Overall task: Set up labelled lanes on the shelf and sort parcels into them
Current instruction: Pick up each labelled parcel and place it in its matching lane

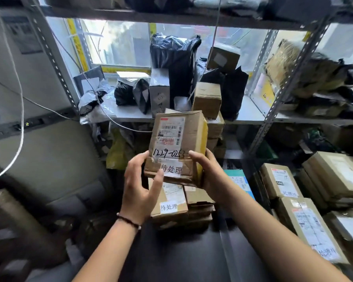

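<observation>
I hold a brown cardboard parcel (177, 143) upright in front of the shelf. It carries a shipping label, the handwritten number 1229-02, and a white sticker with printed characters near its lower edge. My right hand (206, 174) grips the parcel's lower right side, thumb on the front. My left hand (141, 186) touches its lower left corner, the thumb on the white sticker. The grey metal shelf (130, 115) behind holds black bags and boxes.
Below my hands a stack of boxes (171, 208) has the same white sticker. More labelled boxes (306, 218) are piled at the right. A shelf post (277, 102) slants at the right. White cables (20, 110) hang at the left.
</observation>
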Tool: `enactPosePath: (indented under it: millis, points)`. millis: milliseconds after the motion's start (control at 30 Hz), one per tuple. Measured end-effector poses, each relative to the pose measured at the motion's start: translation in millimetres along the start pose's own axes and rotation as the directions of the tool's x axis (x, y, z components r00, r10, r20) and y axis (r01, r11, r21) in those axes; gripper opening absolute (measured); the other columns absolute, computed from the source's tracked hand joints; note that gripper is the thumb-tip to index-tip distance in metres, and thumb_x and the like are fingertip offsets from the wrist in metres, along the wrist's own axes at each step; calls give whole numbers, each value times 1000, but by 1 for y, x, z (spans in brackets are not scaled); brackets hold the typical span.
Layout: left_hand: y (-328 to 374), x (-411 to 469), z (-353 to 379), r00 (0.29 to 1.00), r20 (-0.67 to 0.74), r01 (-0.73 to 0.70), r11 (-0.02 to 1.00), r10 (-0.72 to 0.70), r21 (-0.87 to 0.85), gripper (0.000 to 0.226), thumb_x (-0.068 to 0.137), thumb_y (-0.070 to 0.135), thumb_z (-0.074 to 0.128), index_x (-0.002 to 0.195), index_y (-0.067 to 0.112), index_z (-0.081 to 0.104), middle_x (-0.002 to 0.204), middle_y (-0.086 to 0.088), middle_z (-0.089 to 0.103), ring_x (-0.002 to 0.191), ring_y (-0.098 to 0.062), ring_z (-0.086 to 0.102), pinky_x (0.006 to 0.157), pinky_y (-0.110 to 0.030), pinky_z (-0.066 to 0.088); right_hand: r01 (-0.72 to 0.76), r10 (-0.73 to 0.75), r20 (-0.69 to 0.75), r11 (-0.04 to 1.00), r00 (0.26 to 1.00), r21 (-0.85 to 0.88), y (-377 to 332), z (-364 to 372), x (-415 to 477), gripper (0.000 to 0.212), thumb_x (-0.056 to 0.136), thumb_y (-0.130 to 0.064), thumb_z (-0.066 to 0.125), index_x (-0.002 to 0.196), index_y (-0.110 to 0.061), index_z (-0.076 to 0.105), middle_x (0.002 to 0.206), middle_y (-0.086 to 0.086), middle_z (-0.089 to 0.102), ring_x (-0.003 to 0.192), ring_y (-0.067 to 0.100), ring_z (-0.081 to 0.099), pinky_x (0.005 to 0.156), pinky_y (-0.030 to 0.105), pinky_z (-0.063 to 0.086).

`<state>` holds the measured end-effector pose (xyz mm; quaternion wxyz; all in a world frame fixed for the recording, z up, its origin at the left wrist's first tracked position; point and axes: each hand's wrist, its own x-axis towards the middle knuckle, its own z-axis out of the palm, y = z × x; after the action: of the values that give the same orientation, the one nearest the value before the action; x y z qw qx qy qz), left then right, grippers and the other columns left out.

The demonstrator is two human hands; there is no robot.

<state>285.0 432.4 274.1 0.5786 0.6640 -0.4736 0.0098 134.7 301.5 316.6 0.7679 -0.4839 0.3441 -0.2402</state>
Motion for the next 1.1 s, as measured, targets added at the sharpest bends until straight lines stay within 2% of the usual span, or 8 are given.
enactPosePath:
  millis: [100,167,233,400,700,800,933,1100]
  points:
    - [1,20,-20,872,140,483,782,-468,-393,72,73,68,66,133,31,51,139,7,54,130,-8,51,112,-39,40,64,-64,153,998,986,4,-11,0,-7,68,85,-43,69,146,-30,41,136,7,64,119,30,66,96,53,56]
    - [4,25,-28,769,414,639,585,-486,-500,73,73,62,68,134,24,53,133,-7,64,126,-28,58,106,-51,45,94,-98,228,995,969,26,-14,2,-9,63,89,-41,64,147,-30,41,139,7,62,124,32,63,98,56,54]
    - [10,24,-32,737,526,670,566,-425,-481,69,78,52,67,135,18,53,127,-13,67,121,-35,61,104,-57,45,117,-122,251,993,960,32,-14,3,-9,61,91,-39,61,148,-30,40,141,8,61,126,33,61,98,57,53]
    - [6,15,-33,724,530,686,546,-442,-481,69,81,46,69,138,13,49,129,-15,66,124,-37,58,108,-59,42,108,-111,241,994,964,27,-8,6,-10,59,94,-43,59,147,-25,43,141,9,61,126,33,61,94,52,56]
    - [-1,-11,-5,656,550,754,469,-516,-460,76,76,41,74,141,17,42,124,-6,70,110,-23,69,82,-40,57,38,-52,-95,989,994,-141,31,-15,-33,60,91,-46,68,144,-27,46,126,0,69,112,17,68,91,39,54]
    - [0,-27,14,619,608,783,456,-498,-424,78,73,41,79,139,19,44,124,-5,70,110,-23,69,77,-37,60,-26,1,-189,991,982,-132,54,-34,-54,78,76,-49,78,144,-26,47,125,1,71,112,17,70,101,43,54]
    - [-1,-61,42,535,693,832,442,-483,-335,71,82,34,76,142,22,41,127,-3,68,111,-20,69,94,-46,55,-89,41,-300,985,953,-148,80,-63,-87,36,93,-35,68,127,-31,57,113,-8,74,101,9,70,92,37,55]
    - [17,-103,79,467,741,846,486,-482,-217,84,72,45,83,142,27,40,123,4,69,110,-12,68,85,-31,56,-189,134,-420,978,897,-91,103,-117,-119,41,94,-31,65,134,-25,56,122,-2,72,94,5,69,67,22,52]
